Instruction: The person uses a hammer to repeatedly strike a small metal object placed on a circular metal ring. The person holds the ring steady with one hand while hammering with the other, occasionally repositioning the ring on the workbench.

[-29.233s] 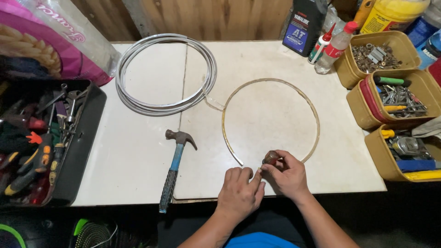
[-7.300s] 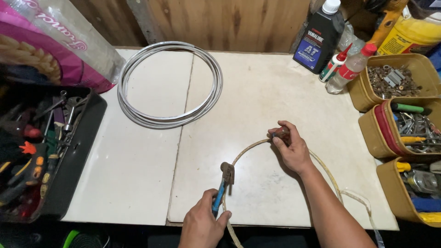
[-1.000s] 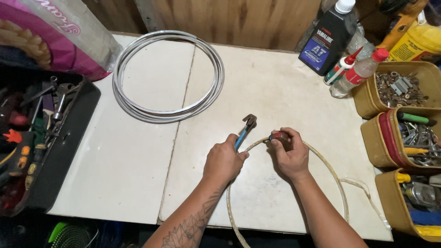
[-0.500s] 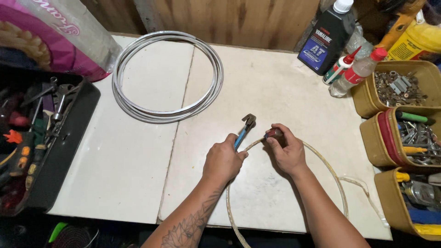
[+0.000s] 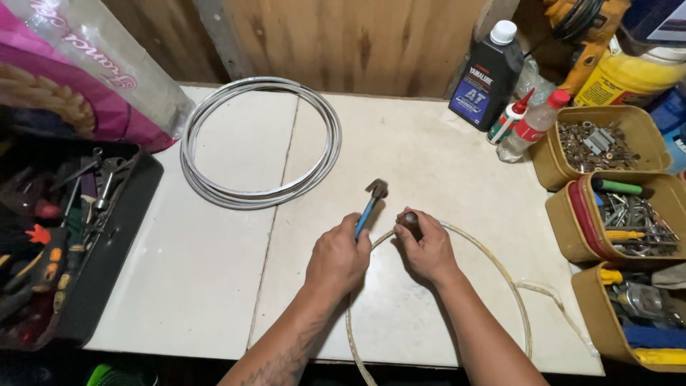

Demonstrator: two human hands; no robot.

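- Two hands work over the white counter (image 5: 214,286). The left hand (image 5: 337,257) is closed around the blue handle of one pair of pliers (image 5: 370,201), whose dark head points up and away from the person.
- The right hand (image 5: 427,249) is closed over a small dark brown piece (image 5: 409,219) at the top of one loop of pale hose (image 5: 516,309); the fingers cover most of the piece, so its shape is hard to make out.
- The near part of the hose loop runs off the bottom edge, behind the forearms.
- One coil of grey-white cable (image 5: 261,143) lies at the back left, several turns, well apart from the hands.
- Three yellow tubs (image 5: 554,161) of hardware and tools stand on the right; the nearest is cut off by the frame.
- One dark bottle (image 5: 484,77) and two small red-capped bottles (image 5: 527,127) stand at the back.
- One black tool tray (image 5: 107,250) sits left, its contents jumbled and unclear.
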